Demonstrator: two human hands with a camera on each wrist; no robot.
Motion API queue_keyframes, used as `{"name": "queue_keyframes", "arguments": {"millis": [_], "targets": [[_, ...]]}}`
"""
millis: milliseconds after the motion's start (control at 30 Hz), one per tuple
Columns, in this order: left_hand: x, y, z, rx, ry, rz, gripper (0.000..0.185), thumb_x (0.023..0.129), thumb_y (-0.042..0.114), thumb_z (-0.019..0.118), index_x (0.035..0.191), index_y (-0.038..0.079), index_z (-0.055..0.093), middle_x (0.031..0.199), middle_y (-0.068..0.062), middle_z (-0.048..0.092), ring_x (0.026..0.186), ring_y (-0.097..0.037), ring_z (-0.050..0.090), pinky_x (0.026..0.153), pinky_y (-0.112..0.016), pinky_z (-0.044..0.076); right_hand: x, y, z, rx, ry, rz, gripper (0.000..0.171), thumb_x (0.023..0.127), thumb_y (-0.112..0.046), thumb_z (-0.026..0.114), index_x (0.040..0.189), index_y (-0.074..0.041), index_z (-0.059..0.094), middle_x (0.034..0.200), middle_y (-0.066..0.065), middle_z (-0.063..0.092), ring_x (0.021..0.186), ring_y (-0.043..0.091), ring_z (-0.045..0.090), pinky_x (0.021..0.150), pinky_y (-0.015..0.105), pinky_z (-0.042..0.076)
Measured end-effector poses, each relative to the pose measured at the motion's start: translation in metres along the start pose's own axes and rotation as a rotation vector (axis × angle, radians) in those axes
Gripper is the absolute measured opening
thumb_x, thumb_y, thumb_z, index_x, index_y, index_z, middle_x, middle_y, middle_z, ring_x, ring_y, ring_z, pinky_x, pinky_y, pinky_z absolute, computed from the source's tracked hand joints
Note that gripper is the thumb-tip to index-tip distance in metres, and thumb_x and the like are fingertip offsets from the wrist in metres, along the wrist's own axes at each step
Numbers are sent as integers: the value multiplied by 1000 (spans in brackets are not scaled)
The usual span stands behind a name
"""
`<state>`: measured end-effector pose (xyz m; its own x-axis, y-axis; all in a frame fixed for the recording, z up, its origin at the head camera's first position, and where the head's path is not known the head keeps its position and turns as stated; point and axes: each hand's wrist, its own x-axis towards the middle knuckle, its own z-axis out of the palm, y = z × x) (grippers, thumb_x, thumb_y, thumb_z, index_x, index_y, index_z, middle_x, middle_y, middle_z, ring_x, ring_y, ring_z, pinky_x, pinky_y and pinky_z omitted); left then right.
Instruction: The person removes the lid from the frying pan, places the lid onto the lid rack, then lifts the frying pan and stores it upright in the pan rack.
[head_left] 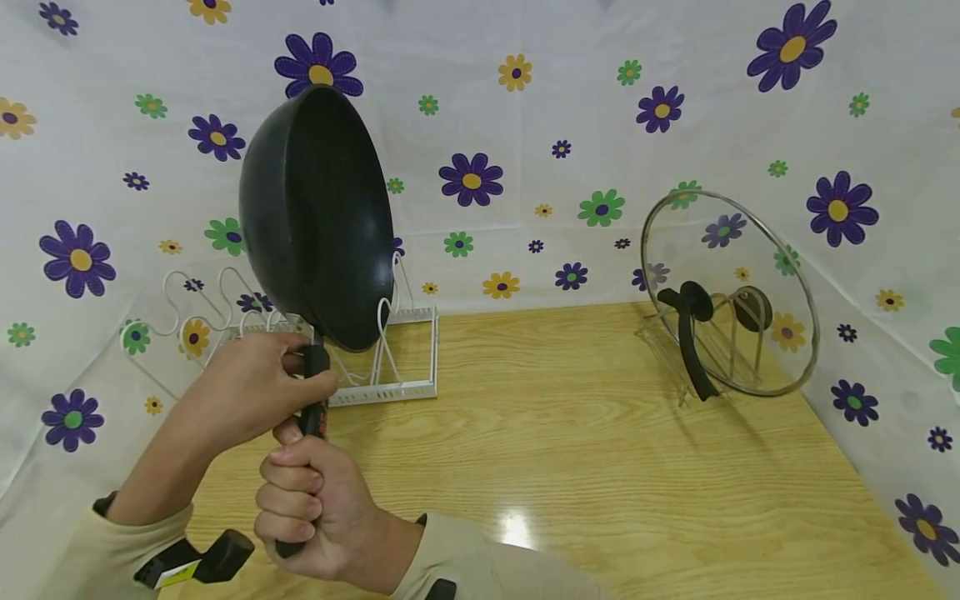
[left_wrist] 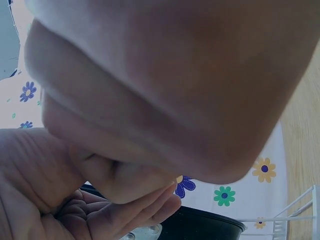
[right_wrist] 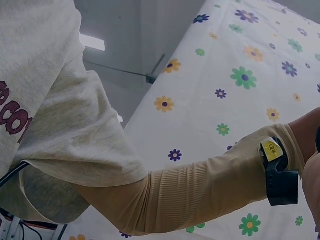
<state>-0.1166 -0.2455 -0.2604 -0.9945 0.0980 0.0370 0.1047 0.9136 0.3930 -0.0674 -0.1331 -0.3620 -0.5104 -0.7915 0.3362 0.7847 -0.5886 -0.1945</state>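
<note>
A black wok [head_left: 337,208] stands up on edge in the head view, its hollow side turned to the right and its handle [head_left: 316,367] pointing down toward me. My left hand [head_left: 251,387] holds the handle near the pan, with thumb and fingers around it. Below it, my right hand [head_left: 322,508] grips the handle's end in a fist. The wok's lower edge is among the wires of a white rack [head_left: 386,390]; whether it rests there I cannot tell. In the left wrist view, hands hide most of the wok [left_wrist: 200,225]. The right wrist view shows mainly the left sleeve.
At the right of the wooden table [head_left: 562,433], a glass lid [head_left: 806,333] with black fittings leans upright in a thin wire stand [head_left: 678,392]. A flower-print cloth [head_left: 495,108] hangs behind and along the sides.
</note>
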Motion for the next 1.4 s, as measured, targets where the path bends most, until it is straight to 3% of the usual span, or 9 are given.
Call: {"name": "queue_keyframes", "arguments": {"millis": [967,1400], "targets": [[2,1,5,4,-20,-12,24,87,27,68,71,14,55,57,6,49,55,-16,49,48,-30,35,-2,-2,-4,36,10,6,48,103,-7,15,75,-30,47,50,-16,28,43,3,7,45,15,5],[2,2,6,0,-14,-19,25,87,27,69,71,13,56,57,6,48,57,-16,47,49,-30,33,-2,-3,-5,18,1,-8,51,103,-5,14,73,-31,47,51,-16,28,42,2,10,45,15,6]]}}
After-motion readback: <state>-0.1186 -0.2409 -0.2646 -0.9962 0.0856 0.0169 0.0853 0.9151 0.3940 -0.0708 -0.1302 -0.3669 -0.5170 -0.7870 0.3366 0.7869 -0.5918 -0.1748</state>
